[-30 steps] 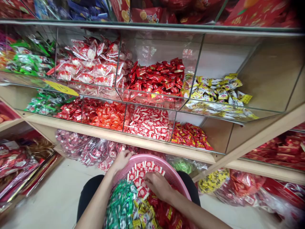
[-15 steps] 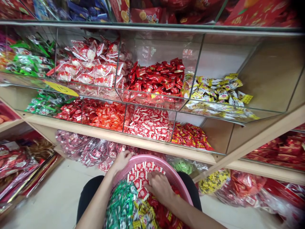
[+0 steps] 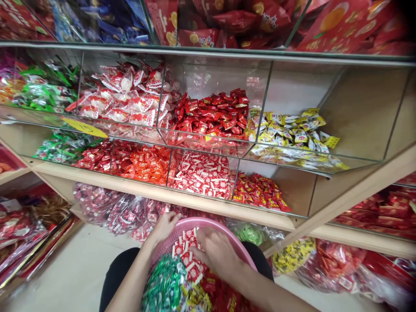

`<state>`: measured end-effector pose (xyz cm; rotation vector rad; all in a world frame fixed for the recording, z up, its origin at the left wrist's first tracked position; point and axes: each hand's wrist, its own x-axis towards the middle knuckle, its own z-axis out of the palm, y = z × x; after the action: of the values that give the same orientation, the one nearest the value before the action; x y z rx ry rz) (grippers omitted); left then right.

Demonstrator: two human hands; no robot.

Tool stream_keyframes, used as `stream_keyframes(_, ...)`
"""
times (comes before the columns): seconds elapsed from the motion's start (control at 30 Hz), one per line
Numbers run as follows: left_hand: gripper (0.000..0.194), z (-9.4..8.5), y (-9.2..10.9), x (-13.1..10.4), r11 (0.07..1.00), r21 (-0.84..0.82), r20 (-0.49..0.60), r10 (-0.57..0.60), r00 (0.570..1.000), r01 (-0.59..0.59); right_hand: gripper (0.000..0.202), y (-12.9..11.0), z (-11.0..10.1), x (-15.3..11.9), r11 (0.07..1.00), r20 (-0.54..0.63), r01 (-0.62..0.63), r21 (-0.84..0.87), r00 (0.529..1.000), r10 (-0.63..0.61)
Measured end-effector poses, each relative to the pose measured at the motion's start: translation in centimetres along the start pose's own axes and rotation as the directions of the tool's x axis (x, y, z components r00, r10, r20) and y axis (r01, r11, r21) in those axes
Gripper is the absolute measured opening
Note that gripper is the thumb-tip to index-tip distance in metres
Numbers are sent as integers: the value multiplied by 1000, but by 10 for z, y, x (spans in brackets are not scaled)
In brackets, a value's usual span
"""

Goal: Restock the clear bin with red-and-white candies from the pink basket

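Observation:
A pink plastic basket (image 3: 242, 242) stands between my knees. My left hand (image 3: 166, 226) is closed on its far left rim, thumb and fingers pinching the edge. Over the basket is my right hand (image 3: 216, 251), fingers bent and thumb apart from them, close above the red-and-white wrapped candies (image 3: 185, 249). I see nothing held in it, though its fingertips are partly hidden and slightly blurred. Green wrapped candies (image 3: 164, 284) fill the basket's left side. Yellow-and-white candies (image 3: 195, 297) lie in front, and red candies (image 3: 224, 299) are partly under my right forearm.
Ahead, a wooden shelf (image 3: 208, 203) carries clear compartments of red-and-white candies (image 3: 201, 173), red packets (image 3: 260, 190) and others. Above sits a glass-edged tier with a yellow price tag (image 3: 85, 127). Bagged candies (image 3: 97, 201) lie under the shelf; more bags (image 3: 338, 260) are at right.
The view has tilted up slightly, so the shelves sit lower. My right hand has shifted a little and its thumb now stands further from the fingers. My left hand keeps the rim.

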<state>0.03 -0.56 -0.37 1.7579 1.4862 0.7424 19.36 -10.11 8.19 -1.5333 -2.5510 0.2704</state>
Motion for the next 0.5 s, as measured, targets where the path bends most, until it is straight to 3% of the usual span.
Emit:
stream_keyframes(0.1,41,0,0,0,1000,-12,7,5,1000,-5,19,2,-53,18,1000,-123,28,-6,992,-29)
stream_keyframes(0.23,41,0,0,0,999,-35,1,-28,1000,28,18,21,-99,57,985,-188,-136,-108,976,114)
stream_keyframes(0.33,42,0,0,-1,999,-41,-11,-29,1000,28,16,39,-105,84,948,-42,-238,-212,971,234)
stream_keyframes(0.4,42,0,0,-1,999,-44,-12,-32,999,31,14,48,-102,96,939,69,-247,-237,960,270)
stream_keyframes(0.5,42,0,0,0,998,-46,-7,-42,999,42,14,54,-96,106,939,135,-242,-246,950,280)
